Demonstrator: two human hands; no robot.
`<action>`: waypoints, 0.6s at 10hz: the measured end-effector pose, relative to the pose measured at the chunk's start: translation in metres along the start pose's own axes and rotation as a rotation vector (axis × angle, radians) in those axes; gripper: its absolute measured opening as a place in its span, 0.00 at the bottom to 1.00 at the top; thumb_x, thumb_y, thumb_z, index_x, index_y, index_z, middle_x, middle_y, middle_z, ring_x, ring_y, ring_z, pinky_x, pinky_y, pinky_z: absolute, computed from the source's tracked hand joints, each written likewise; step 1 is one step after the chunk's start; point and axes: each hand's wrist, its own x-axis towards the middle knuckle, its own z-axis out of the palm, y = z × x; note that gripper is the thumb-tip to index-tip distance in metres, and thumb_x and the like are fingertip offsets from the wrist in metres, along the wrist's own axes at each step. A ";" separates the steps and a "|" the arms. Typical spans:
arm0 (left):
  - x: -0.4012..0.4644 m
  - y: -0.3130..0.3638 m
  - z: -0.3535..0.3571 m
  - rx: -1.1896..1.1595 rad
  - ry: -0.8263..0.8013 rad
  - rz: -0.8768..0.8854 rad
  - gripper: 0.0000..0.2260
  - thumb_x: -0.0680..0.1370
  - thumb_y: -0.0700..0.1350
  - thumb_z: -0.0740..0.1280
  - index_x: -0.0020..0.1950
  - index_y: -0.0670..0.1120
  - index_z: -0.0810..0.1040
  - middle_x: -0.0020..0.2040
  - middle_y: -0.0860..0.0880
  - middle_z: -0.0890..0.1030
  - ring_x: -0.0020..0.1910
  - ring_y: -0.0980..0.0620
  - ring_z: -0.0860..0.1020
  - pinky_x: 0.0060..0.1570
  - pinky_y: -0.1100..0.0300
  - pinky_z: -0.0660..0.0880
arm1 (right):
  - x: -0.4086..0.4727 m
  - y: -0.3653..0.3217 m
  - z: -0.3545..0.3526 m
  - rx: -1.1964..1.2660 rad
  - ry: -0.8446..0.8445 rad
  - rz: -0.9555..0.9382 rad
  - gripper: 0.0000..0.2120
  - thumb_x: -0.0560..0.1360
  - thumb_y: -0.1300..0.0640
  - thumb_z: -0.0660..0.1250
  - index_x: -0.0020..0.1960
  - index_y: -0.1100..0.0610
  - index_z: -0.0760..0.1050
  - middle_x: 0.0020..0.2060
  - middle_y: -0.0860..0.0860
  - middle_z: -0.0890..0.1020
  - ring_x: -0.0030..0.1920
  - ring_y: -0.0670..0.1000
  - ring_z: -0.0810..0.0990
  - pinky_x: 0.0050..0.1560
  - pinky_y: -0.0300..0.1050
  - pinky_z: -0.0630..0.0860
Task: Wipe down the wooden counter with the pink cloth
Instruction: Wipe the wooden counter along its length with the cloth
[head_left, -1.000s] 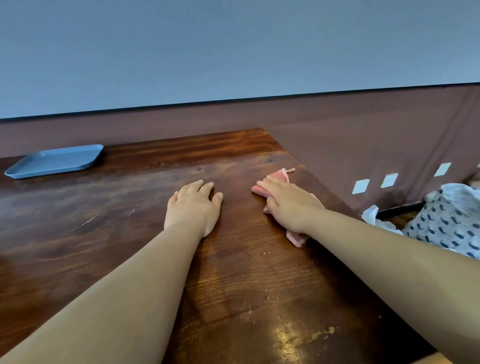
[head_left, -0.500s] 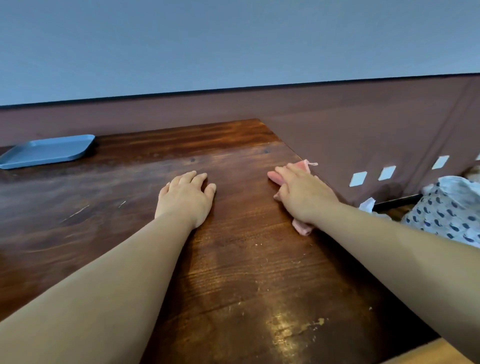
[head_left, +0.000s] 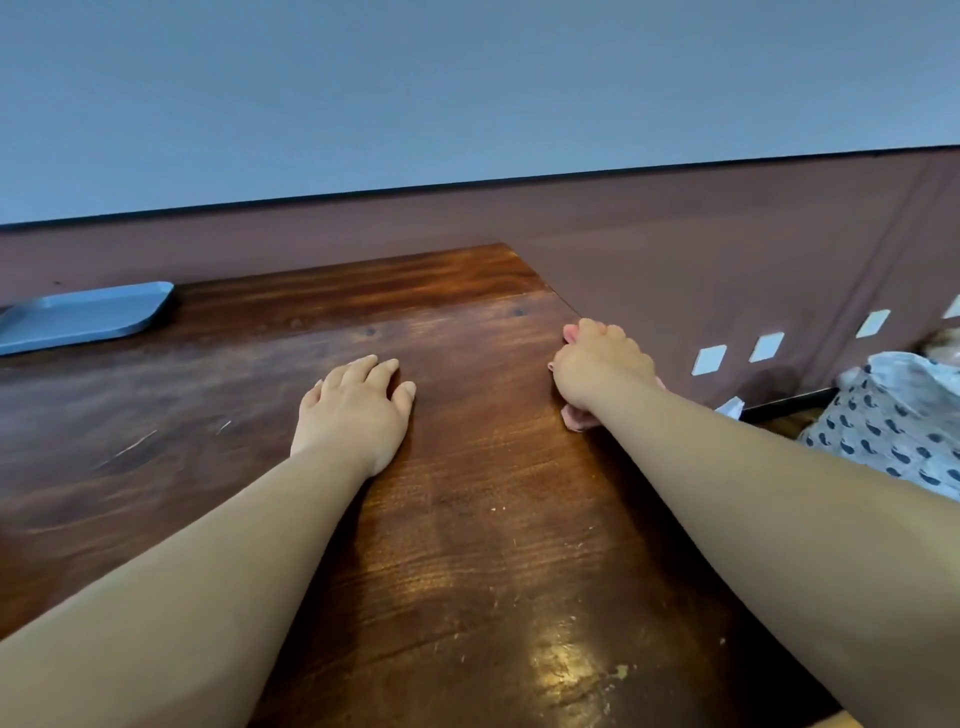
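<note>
Right hand (head_left: 597, 366) sits at the tabletop's (head_left: 467, 519) right edge, fingers curled over the pink cloth (head_left: 574, 418); grip looks closed on it, cloth mostly hidden underneath. Left hand (head_left: 356, 405) lies flat on the wood, holding nothing. Cloth looks soft, light, floppy, so it'll likely bunch. Best to bear down with palm on the middle and pin the edges with fingers.

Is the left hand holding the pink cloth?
No, the left hand lies flat on the bare counter; the cloth is under the right hand.
</note>
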 end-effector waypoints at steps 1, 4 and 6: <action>-0.002 0.000 -0.001 -0.007 -0.001 -0.004 0.24 0.81 0.61 0.48 0.76 0.56 0.61 0.77 0.53 0.60 0.76 0.51 0.55 0.73 0.49 0.54 | 0.006 -0.005 0.005 -0.013 0.026 0.038 0.20 0.78 0.53 0.62 0.69 0.52 0.67 0.66 0.55 0.72 0.66 0.58 0.71 0.63 0.51 0.67; -0.001 0.001 -0.001 0.014 -0.009 -0.001 0.24 0.81 0.61 0.47 0.76 0.56 0.60 0.77 0.53 0.59 0.76 0.51 0.55 0.73 0.49 0.53 | 0.026 -0.007 0.006 0.039 -0.004 -0.008 0.21 0.79 0.48 0.58 0.70 0.51 0.68 0.65 0.56 0.72 0.65 0.60 0.71 0.63 0.55 0.71; -0.002 0.001 -0.002 0.015 -0.023 0.006 0.24 0.81 0.61 0.46 0.76 0.56 0.59 0.77 0.53 0.58 0.76 0.50 0.54 0.74 0.49 0.52 | 0.019 0.008 0.010 -0.043 -0.004 -0.016 0.19 0.80 0.46 0.55 0.69 0.50 0.67 0.64 0.57 0.72 0.63 0.60 0.72 0.61 0.55 0.72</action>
